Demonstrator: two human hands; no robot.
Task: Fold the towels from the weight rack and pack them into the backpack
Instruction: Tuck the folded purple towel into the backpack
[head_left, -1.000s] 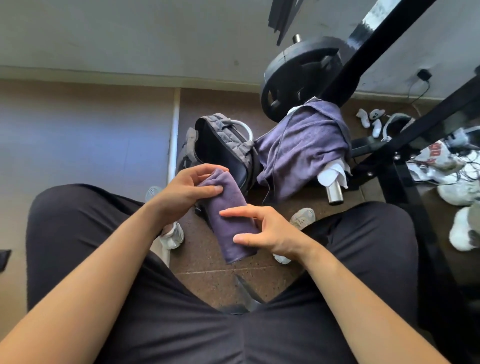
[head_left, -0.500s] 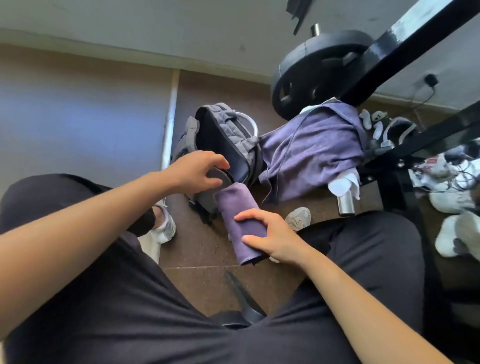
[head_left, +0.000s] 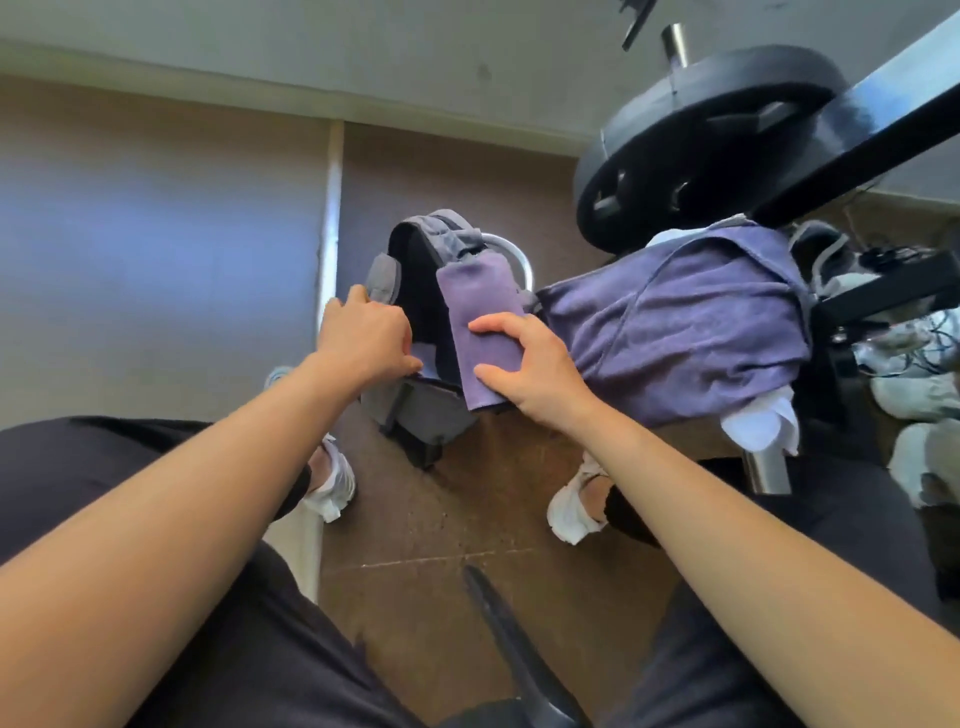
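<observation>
Right hand: thumb and fingers clamped round folded towel, held over the backpack opening.
Left hand: fingers curled on backpack's left rim.
Rack: draped towel, right of backpack.

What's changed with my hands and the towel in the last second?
The left hand let go of the folded towel and took hold of the backpack at its opening. The right hand carried the towel forward to that opening. The big purple towel is still draped over the weight rack.
</observation>
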